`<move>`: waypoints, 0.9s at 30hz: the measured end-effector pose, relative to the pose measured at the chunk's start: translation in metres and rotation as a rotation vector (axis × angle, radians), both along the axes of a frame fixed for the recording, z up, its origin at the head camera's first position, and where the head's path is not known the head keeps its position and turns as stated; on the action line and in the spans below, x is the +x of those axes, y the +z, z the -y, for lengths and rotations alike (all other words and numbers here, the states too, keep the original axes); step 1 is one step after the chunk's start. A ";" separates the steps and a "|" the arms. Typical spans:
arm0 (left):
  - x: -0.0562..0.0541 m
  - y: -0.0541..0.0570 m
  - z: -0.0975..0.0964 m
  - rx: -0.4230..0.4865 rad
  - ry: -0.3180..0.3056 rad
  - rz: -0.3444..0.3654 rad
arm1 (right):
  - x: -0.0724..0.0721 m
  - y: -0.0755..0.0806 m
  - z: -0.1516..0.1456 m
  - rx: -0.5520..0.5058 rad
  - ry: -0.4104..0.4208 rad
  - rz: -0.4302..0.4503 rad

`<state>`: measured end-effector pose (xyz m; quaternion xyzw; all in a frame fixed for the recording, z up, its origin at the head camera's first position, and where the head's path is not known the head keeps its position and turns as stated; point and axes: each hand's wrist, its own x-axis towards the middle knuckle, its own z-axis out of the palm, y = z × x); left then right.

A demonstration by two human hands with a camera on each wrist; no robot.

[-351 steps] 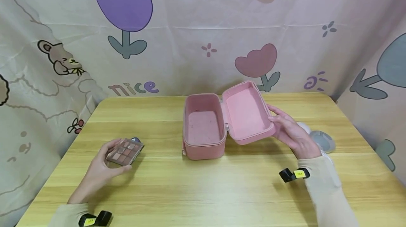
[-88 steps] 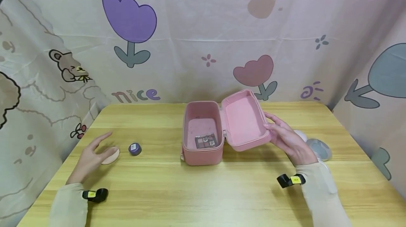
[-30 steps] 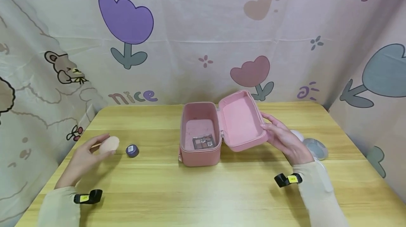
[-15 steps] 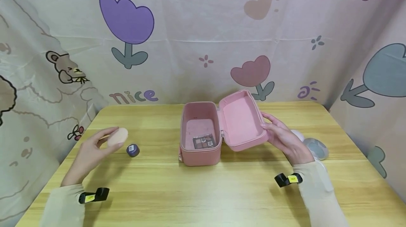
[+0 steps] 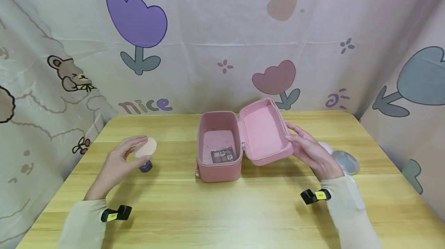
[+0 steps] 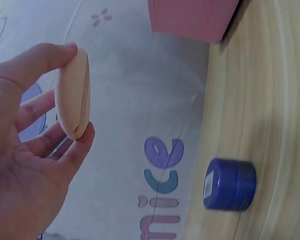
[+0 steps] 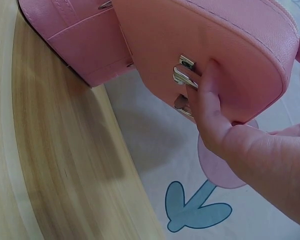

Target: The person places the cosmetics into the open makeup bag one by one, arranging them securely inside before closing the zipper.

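Note:
My left hand [image 5: 116,166] pinches a round beige powder puff [image 5: 146,147] between thumb and fingers, raised above the table. In the left wrist view the puff [image 6: 73,94] is seen edge-on, with a seam along its side. Just below and behind it stands a small blue jar [image 6: 230,184], partly hidden in the head view. A pink cosmetic case [image 5: 219,172] sits mid-table with its lid [image 5: 264,131] swung to the right. My right hand [image 5: 314,154] grips the lid's outer edge; the right wrist view shows metal fittings on the lid. Inside the case lies an eyeshadow palette [image 5: 223,155].
Behind my right hand lie a round greyish disc [image 5: 345,162] and a whitish round thing [image 5: 326,147], partly covered by the hand and sleeve. A patterned curtain [image 5: 208,28] hangs along the table's back edge and both sides.
Earlier my left hand held the palette, which now lies in the case. It has since picked up the powder puff and moved it rightward, over the blue jar. My right hand stays on the lid.

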<state>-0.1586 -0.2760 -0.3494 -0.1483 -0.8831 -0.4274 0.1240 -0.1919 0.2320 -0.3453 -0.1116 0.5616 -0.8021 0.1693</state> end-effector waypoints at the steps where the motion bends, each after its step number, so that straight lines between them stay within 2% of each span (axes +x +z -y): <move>1: 0.000 -0.001 -0.002 -0.001 -0.004 -0.001 | 0.000 0.000 0.000 0.002 0.004 -0.006; 7: 0.005 -0.005 -0.007 -0.009 -0.001 -0.002 | -0.003 0.001 0.006 0.015 0.018 -0.013; 15: 0.009 -0.011 -0.022 -0.011 -0.034 -0.030 | -0.003 -0.002 0.005 0.008 0.017 0.012; 23: 0.007 -0.008 -0.041 -0.069 -0.053 -0.098 | -0.001 0.000 0.001 0.002 0.005 -0.015; 27: 0.008 -0.007 -0.050 -0.081 -0.072 -0.084 | -0.001 0.001 0.000 0.014 0.004 -0.035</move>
